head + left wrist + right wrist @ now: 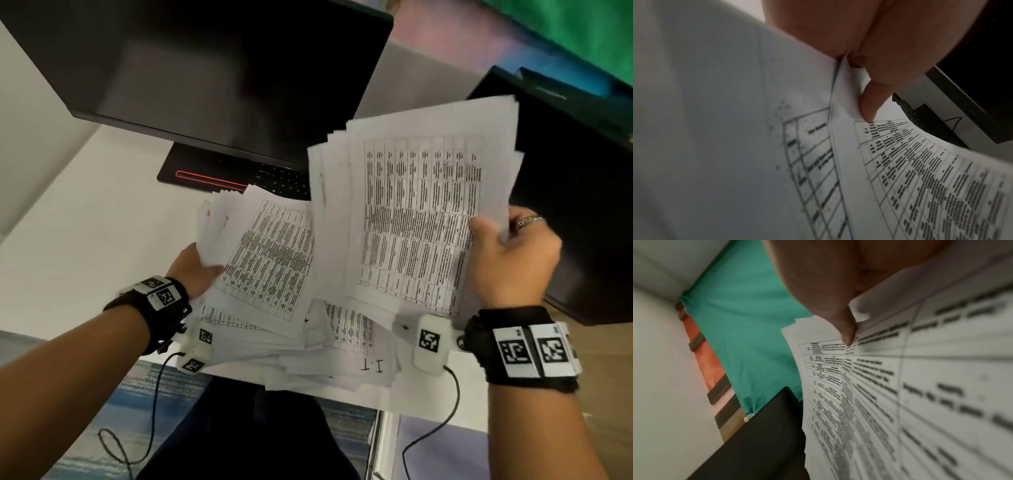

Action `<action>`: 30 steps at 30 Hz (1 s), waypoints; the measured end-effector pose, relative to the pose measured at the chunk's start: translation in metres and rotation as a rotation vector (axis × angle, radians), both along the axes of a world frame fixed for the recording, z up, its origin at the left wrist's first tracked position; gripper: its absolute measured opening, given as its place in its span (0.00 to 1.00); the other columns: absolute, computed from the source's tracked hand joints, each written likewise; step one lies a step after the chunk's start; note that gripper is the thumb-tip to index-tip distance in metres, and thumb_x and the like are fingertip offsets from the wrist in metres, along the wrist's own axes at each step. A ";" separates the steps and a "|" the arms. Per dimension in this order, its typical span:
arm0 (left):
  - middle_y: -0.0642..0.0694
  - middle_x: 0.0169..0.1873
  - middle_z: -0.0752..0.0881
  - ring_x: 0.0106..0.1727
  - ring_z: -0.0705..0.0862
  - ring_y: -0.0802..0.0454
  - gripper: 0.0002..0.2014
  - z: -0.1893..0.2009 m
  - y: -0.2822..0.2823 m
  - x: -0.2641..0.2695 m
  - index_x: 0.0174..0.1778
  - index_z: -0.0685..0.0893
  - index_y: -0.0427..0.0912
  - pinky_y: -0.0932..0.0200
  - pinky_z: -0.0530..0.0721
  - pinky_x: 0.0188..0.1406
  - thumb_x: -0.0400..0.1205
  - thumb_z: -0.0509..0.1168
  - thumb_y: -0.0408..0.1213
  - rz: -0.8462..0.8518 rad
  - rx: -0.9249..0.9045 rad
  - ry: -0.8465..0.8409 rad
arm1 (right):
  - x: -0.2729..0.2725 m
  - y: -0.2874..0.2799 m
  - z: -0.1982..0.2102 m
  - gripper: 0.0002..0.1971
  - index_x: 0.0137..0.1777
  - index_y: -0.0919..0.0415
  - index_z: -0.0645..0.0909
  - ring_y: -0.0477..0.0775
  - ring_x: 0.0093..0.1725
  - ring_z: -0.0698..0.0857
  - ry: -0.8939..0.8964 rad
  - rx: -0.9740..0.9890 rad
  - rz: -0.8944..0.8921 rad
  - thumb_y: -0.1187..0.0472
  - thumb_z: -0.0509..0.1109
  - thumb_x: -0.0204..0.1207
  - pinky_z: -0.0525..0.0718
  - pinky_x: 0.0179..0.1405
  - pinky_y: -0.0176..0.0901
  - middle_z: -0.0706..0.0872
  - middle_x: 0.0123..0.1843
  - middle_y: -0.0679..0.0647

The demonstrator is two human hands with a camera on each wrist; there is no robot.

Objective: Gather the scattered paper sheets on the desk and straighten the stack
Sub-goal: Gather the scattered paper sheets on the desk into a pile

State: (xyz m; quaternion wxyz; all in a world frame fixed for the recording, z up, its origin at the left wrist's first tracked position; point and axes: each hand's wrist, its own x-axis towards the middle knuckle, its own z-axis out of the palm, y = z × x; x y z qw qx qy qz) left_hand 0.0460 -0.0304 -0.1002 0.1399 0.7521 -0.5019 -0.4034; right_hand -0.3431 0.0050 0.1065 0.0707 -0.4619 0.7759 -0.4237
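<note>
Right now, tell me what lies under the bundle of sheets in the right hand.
Under the raised bundle, gripped by the right hand, more printed sheets lie loose on the white desk. A keyboard runs behind its left edge. What is further beneath is covered.

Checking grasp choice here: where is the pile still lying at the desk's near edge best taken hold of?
Take the loose pile by its near edge, from the person's side: it overhangs the desk rim there, so fingers could slide beneath it.

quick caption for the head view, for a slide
Right hand lifts a fanned bundle of printed sheets while the left hand grips another bundle over the desk.
</note>
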 end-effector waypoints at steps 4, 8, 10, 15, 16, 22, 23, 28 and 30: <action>0.38 0.54 0.88 0.53 0.85 0.39 0.20 0.001 0.003 0.000 0.66 0.80 0.39 0.53 0.80 0.47 0.78 0.71 0.37 -0.011 -0.001 0.010 | 0.007 -0.008 -0.004 0.08 0.54 0.62 0.86 0.35 0.41 0.86 -0.199 -0.030 0.038 0.64 0.76 0.76 0.81 0.36 0.18 0.89 0.46 0.50; 0.43 0.51 0.89 0.52 0.86 0.42 0.12 0.011 0.005 -0.004 0.57 0.84 0.42 0.50 0.83 0.50 0.78 0.71 0.37 -0.045 -0.028 0.063 | 0.034 -0.018 -0.046 0.06 0.47 0.52 0.86 0.39 0.44 0.89 -0.417 0.093 0.104 0.65 0.76 0.76 0.85 0.38 0.31 0.91 0.45 0.46; 0.46 0.52 0.91 0.54 0.88 0.41 0.13 0.016 0.008 0.000 0.55 0.86 0.43 0.44 0.85 0.58 0.77 0.71 0.44 -0.016 0.035 0.222 | 0.047 -0.025 -0.085 0.06 0.45 0.51 0.85 0.47 0.45 0.91 -0.516 0.217 0.095 0.64 0.76 0.76 0.89 0.43 0.43 0.92 0.46 0.48; 0.31 0.61 0.88 0.56 0.88 0.34 0.31 0.014 0.002 0.000 0.63 0.85 0.33 0.37 0.82 0.67 0.85 0.58 0.61 0.369 0.165 0.630 | 0.062 -0.040 -0.176 0.23 0.73 0.62 0.76 0.63 0.67 0.84 -0.344 0.718 0.179 0.59 0.72 0.79 0.79 0.72 0.52 0.83 0.71 0.62; 0.29 0.63 0.86 0.59 0.87 0.31 0.39 0.011 -0.002 -0.003 0.67 0.82 0.31 0.36 0.81 0.68 0.83 0.55 0.67 0.367 0.168 0.558 | 0.068 -0.041 -0.184 0.26 0.77 0.67 0.72 0.64 0.73 0.79 -0.249 0.787 0.213 0.59 0.69 0.82 0.74 0.75 0.49 0.78 0.75 0.64; 0.38 0.54 0.87 0.51 0.86 0.39 0.25 0.004 -0.005 -0.020 0.64 0.76 0.37 0.51 0.80 0.44 0.81 0.70 0.51 0.052 0.039 0.018 | 0.108 -0.030 -0.197 0.30 0.85 0.65 0.60 0.58 0.81 0.70 -0.207 0.799 0.407 0.60 0.64 0.85 0.64 0.79 0.41 0.68 0.83 0.59; 0.40 0.54 0.86 0.51 0.85 0.40 0.22 0.005 -0.004 -0.019 0.64 0.76 0.39 0.50 0.81 0.47 0.81 0.71 0.47 0.041 0.003 0.005 | 0.106 -0.029 -0.197 0.31 0.84 0.65 0.62 0.58 0.79 0.72 -0.210 0.777 0.385 0.59 0.66 0.84 0.66 0.77 0.41 0.71 0.82 0.59; 0.51 0.56 0.88 0.54 0.89 0.57 0.21 0.038 0.010 -0.006 0.71 0.78 0.42 0.50 0.85 0.61 0.82 0.72 0.35 0.024 -0.246 0.365 | 0.092 -0.019 -0.184 0.45 0.84 0.59 0.61 0.51 0.69 0.80 -0.536 0.644 0.333 0.54 0.82 0.71 0.79 0.68 0.44 0.77 0.74 0.49; 0.54 0.59 0.89 0.58 0.89 0.62 0.20 0.065 0.014 -0.007 0.71 0.79 0.44 0.55 0.85 0.63 0.82 0.72 0.34 0.015 -0.295 0.507 | 0.087 -0.022 -0.169 0.41 0.78 0.58 0.70 0.48 0.61 0.84 -0.693 0.560 0.343 0.57 0.85 0.66 0.85 0.57 0.41 0.84 0.67 0.48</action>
